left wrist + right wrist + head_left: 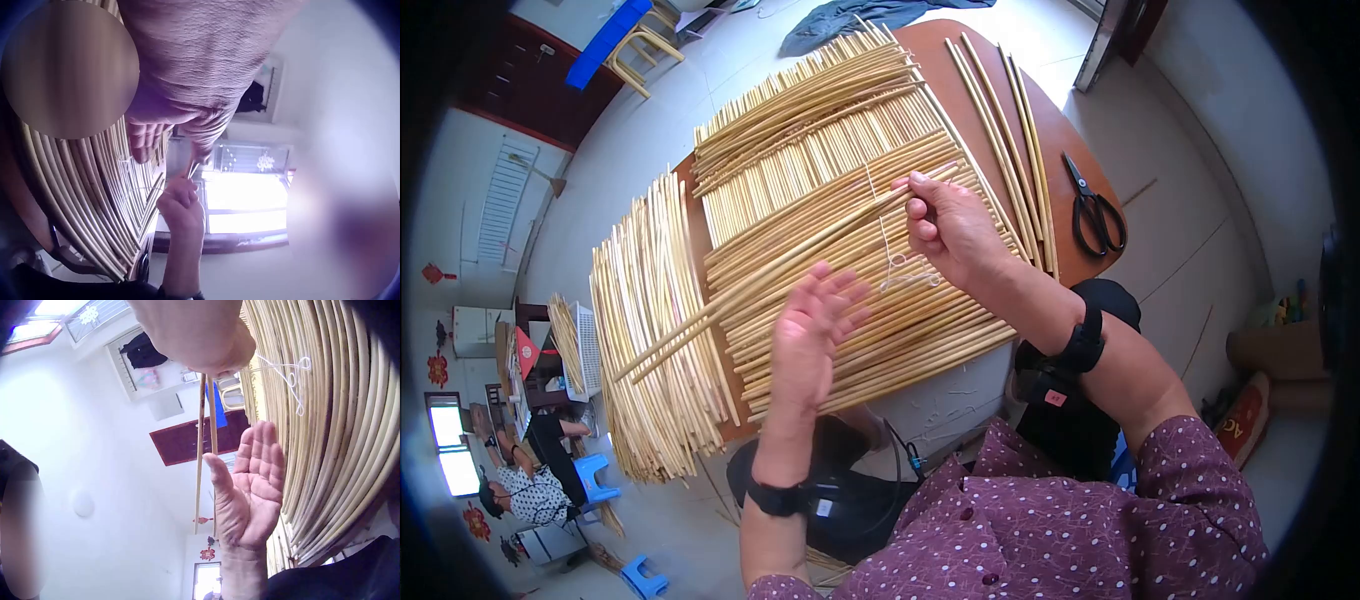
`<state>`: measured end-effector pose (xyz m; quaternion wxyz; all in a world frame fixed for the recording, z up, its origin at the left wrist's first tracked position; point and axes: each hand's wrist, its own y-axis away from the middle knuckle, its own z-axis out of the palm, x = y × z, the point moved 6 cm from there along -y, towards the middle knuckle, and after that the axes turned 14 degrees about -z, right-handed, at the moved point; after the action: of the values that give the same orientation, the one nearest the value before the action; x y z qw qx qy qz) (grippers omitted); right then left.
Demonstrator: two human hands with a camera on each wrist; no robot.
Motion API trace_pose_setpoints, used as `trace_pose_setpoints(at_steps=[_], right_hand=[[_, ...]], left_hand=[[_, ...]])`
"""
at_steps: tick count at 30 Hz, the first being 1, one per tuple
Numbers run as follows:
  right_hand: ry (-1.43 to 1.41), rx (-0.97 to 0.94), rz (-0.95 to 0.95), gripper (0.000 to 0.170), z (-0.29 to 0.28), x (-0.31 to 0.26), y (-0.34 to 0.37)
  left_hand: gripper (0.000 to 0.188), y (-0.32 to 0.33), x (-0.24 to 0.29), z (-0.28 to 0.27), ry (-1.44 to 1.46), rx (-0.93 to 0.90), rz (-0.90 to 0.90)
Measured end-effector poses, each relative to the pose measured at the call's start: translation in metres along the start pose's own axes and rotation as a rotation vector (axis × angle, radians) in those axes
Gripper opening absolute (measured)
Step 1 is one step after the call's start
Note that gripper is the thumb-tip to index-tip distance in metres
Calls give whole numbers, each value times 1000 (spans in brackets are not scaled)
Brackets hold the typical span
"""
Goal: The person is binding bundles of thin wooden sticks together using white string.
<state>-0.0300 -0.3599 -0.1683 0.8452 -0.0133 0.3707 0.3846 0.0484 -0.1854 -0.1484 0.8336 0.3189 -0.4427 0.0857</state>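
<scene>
My right hand (960, 228) pinches the ends of two long reed stalks (775, 265) between thumb and fingers. The stalks slant down to the left above the other reeds in the head view. My left hand (808, 325) is beside them, palm up with fingers spread loosely, holding nothing. The right wrist view shows the two stalks (200, 437) passing behind the left thumb of the open left hand (253, 494). Below both hands is a layer of parallel reeds (870, 345), with a thin white string (892, 268) lying across it in loops.
A finished-looking reed mat (840, 150) lies under the loose stalks, on a brown table (1080, 240). A reed pile (650, 330) is at left. Several separate stalks (1010, 150) and black scissors (1092, 215) lie at right. Another person (535, 490) sits far left.
</scene>
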Motion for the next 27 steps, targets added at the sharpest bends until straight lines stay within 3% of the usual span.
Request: trace_pose_setpoints(at_steps=[1, 3, 8, 11, 27], right_hand=[[4, 2, 0, 16, -1, 1, 0], [146, 0, -5, 17, -1, 2, 0], [235, -25, -43, 17, 1, 7, 1], [300, -50, -90, 18, 2, 9, 3], [207, -151, -146, 24, 8, 10, 5]], left_hand=[[56, -3, 3, -8, 4, -2, -2], [59, -1, 23, -18, 137, 25, 190], [33, 1, 20, -39, 278, 244, 77], [29, 4, 16, -50, 297, 330, 53], [25, 7, 8, -63, 387, 334, 32]])
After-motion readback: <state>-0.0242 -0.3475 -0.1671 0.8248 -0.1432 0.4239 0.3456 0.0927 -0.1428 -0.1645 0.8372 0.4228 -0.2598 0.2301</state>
